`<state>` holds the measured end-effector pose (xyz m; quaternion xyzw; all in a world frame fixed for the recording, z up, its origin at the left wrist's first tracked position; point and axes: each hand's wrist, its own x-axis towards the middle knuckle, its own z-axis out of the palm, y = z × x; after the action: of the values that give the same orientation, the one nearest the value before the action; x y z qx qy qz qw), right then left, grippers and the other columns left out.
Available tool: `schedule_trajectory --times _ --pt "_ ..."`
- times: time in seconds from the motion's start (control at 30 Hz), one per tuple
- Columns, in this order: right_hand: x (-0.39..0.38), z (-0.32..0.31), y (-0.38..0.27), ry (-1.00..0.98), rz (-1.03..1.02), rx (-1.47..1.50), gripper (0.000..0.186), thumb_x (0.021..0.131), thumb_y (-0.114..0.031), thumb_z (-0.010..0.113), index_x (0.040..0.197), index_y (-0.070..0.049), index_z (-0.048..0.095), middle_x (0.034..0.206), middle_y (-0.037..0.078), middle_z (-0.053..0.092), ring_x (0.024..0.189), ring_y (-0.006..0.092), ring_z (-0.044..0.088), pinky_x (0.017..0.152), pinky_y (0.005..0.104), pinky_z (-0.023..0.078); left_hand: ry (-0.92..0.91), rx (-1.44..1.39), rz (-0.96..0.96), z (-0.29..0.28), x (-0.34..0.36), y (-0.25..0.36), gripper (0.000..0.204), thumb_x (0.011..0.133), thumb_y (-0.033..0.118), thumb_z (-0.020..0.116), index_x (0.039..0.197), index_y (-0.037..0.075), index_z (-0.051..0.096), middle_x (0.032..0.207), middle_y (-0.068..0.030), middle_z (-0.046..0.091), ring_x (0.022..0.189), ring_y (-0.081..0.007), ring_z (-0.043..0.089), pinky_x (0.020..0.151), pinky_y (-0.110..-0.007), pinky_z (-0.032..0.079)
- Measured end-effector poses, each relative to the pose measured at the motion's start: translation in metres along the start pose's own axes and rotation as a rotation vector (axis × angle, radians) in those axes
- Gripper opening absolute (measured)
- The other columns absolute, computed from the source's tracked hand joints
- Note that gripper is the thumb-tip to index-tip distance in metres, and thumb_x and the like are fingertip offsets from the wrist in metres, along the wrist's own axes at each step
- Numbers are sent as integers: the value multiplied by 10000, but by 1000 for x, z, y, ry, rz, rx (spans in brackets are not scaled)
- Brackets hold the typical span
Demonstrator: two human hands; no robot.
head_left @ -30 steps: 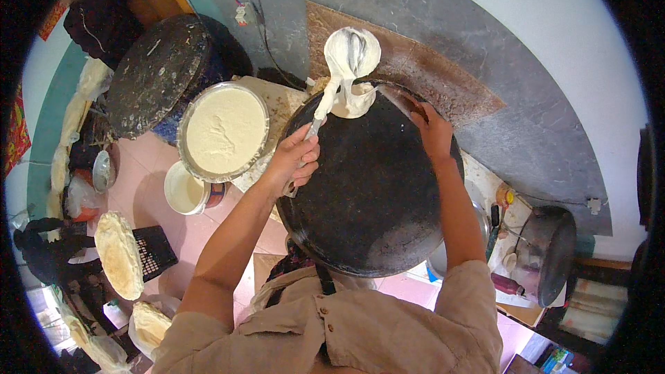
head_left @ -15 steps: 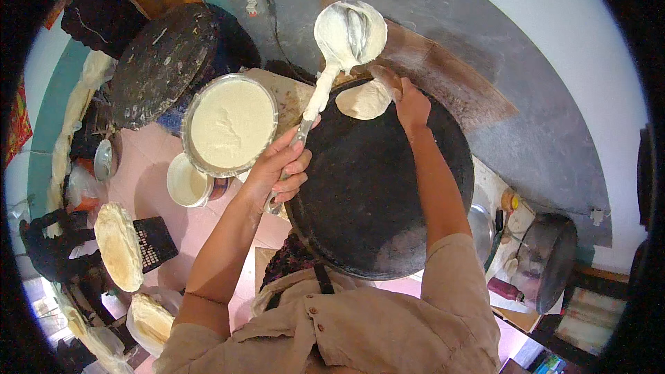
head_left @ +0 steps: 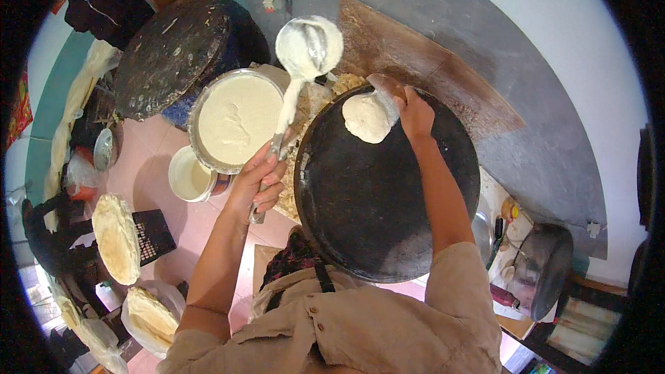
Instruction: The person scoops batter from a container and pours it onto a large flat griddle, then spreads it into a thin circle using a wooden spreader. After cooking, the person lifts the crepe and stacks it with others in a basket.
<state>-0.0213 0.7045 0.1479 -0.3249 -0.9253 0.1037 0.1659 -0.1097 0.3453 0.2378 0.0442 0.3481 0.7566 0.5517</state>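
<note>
My left hand (head_left: 256,183) is closed around the handle of a ladle (head_left: 308,48). Pale batter coats the ladle's bowl and upper handle. The bowl is held up beyond a metal pot (head_left: 194,140), which is filled with batter (head_left: 235,121). My right hand (head_left: 417,116) grips a curved brownish scraper (head_left: 385,86) at the far part of a round black griddle (head_left: 377,215). A small mound of pale batter (head_left: 366,119) lies against the scraper's blade. My fingers partly hide the scraper's grip.
A white bucket (head_left: 190,174) stands near the pot. Large pale flatbreads (head_left: 116,239) are at the left beside a black crate (head_left: 156,235). A big dark round lid (head_left: 170,55) rests behind the pot. Cardboard (head_left: 422,62) leans on the wall; a dark pan (head_left: 547,270) stands right.
The ladle has moved left and nearer the batter pot. The batter mound appears slightly nearer me on the griddle, with the scraper beside it. The whole view has shifted a little.
</note>
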Motion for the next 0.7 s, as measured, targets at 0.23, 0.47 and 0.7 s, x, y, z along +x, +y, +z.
schedule_trajectory --times 0.23,0.47,0.7 --pt "-52 -1 -40 -102 -180 128 224 847 -265 595 944 -78 520 769 167 633 713 380 615 593 475 473 164 1 54 -54 -27 -2 480 987 225 421 1440 196 266 632 55 325 351 -13 231 251 -167 220" --pt "-41 -18 -46 -8 -135 192 281 834 -259 625 1054 -90 584 812 164 648 742 368 625 633 441 488 248 -107 53 -109 -49 -11 435 999 230 395 1419 214 287 646 49 338 385 -13 255 273 -150 231" --pt "-21 6 -52 -97 -251 79 202 843 -235 604 1001 -123 545 837 139 640 787 364 617 623 449 482 278 -114 20 -149 -46 -24 405 995 227 403 1391 209 324 652 49 361 389 -20 277 277 -158 263"
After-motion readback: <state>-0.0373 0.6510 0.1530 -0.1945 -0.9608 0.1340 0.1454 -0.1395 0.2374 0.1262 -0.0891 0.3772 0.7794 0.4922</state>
